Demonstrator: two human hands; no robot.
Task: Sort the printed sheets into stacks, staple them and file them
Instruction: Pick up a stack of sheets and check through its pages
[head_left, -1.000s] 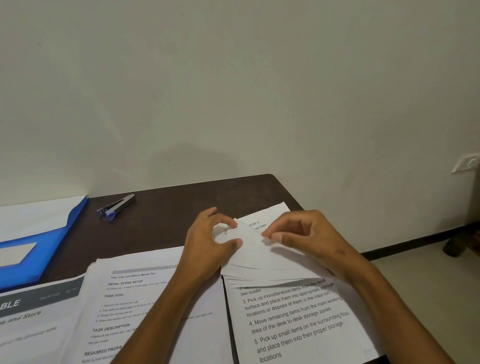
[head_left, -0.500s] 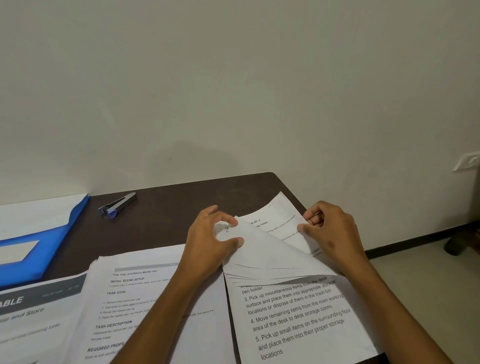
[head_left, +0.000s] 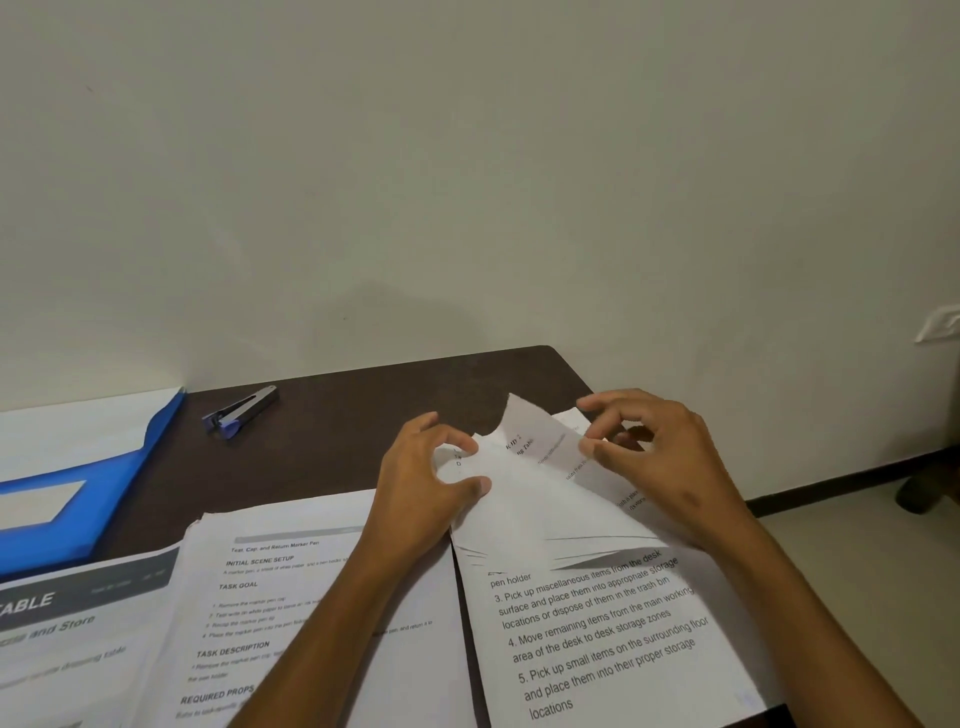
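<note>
We worked at the dark desk (head_left: 332, 441), biggest thing in view, w/ paper covering most of the near half. Blue folder (head_left: 78, 499) lay open well off to the left of our left fingers, prob parked there for the filing step. Three lots of printed sheets sat side by side toward us from the fingertips: a banner page (head_left: 57, 639) far left, the marker-pen stack (head_left: 291, 597) under our left forearm, and the right stack (head_left: 613, 644) under both hands. Looked like sorting by doc, so each stack stays separate.

Left hand (head_left: 421, 483) had thumb and fingers curled, pinching the top-left corner of the folded-back pages (head_left: 540, 499) of the right stack; we judged that was to pin the bundle so pages don't slide. Right hand (head_left: 654, 462) had fingers curled, tips pinching the lifted top sheet (head_left: 540, 431) at its edge, peeling it up to check the header. Text there too small to read.

Stapler (head_left: 241, 410) lay beyond and left of the left fingertips, near the folder, untouched. Stapling and filing not yet done, imo.
</note>
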